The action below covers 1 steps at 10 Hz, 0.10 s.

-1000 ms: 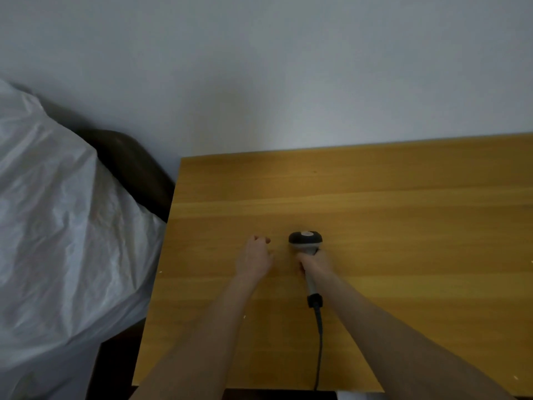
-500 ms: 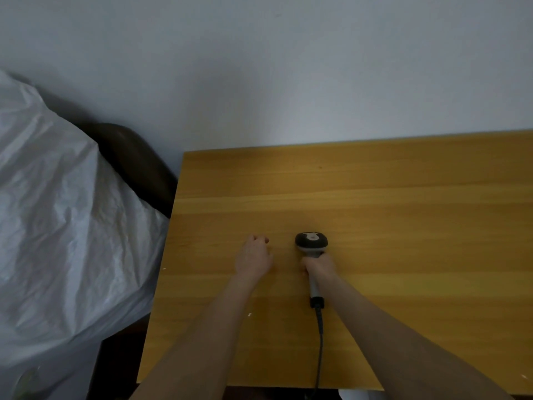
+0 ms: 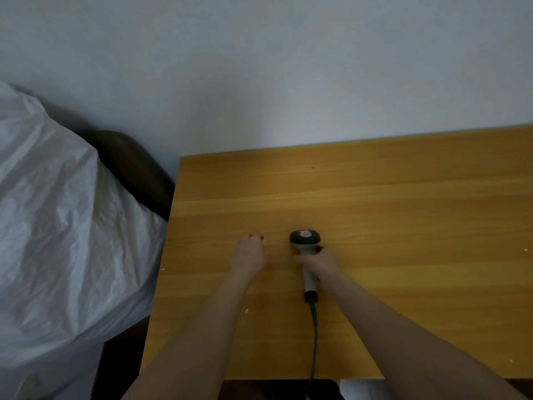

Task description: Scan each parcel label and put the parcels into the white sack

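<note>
Grey-and-black barcode scanner [image 3: 305, 237] lay on yellow wooden table [image 3: 403, 197], handle gripped by right hand [image 3: 320, 262]. Left hand [image 3: 250, 252] rested just left, fingers curled, empty. Crinkled white plastic sack [image 3: 57, 226] stood left of table.

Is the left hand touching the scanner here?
Apart. The head view shows bare table between the left hand and the scanner; only the right hand grips its handle.
</note>
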Available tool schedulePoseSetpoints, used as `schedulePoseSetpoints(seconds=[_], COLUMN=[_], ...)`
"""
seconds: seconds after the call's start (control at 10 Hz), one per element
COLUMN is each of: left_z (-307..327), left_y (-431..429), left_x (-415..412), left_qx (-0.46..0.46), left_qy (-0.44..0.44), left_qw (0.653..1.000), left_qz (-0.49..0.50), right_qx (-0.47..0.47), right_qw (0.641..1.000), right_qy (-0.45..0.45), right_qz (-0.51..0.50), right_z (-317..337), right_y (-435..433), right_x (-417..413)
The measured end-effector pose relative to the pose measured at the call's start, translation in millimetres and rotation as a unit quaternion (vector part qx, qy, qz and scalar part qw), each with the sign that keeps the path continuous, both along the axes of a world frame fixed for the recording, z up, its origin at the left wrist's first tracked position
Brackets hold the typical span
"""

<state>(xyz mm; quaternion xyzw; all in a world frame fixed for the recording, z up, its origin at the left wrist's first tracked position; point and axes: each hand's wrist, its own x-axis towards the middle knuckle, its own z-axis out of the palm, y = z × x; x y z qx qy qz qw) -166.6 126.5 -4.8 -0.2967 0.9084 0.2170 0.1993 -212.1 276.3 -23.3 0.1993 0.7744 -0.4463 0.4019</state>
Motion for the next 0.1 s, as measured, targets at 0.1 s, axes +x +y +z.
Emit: schedulePoseSetpoints(seconds=[0.1], left_z=[15.5], left_y=[3.0], left_x=[-4.4], left_qx=[0.002], left_qy=[0.013], left_qw=[1.0], left_qz=[-0.005], right_qx=[-0.013], right_qw=[0.999], right_qy=[0.04], right_qz=[-0.002], right_z=[25.8], right_y=[8.3], right_x=[-1.2])
